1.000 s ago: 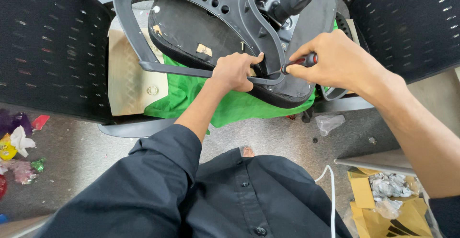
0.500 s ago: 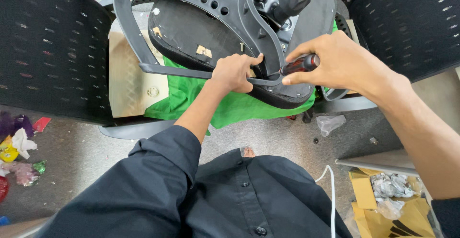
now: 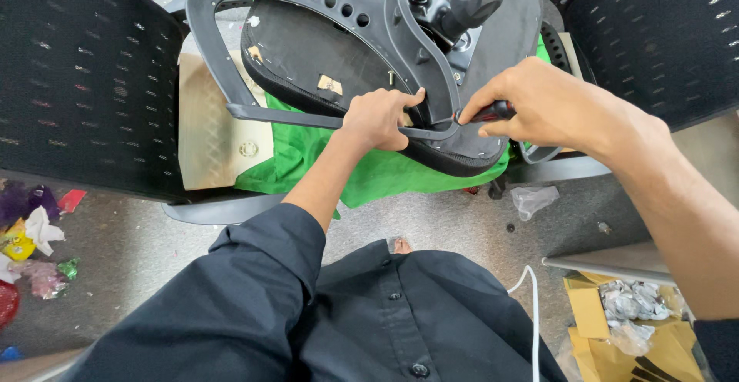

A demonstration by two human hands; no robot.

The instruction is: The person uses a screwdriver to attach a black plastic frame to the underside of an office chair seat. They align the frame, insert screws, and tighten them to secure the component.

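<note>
While the upturned office chair seat (image 3: 323,51) lies on green cloth (image 3: 308,159), both hands work its near edge.
Left hand (image 3: 381,116) is closed around the grey armrest bar (image 3: 285,115); right hand (image 3: 539,105) is curled tight on a red-and-black tool handle (image 3: 493,111), its long axis pointing left toward the joint between the hands.

**Grey floor, cluttered at its edges**

The speckled grey floor (image 3: 462,236) carries a flat cardboard sheet (image 3: 208,136) under a green cloth (image 3: 308,159). Coloured scraps (image 3: 31,251) lie along the left edge. A crumpled clear plastic bit (image 3: 533,200) sits near the middle. A white cable (image 3: 531,305) and a cardboard box of crumpled paper (image 3: 616,320) occupy the lower right corner.
</note>
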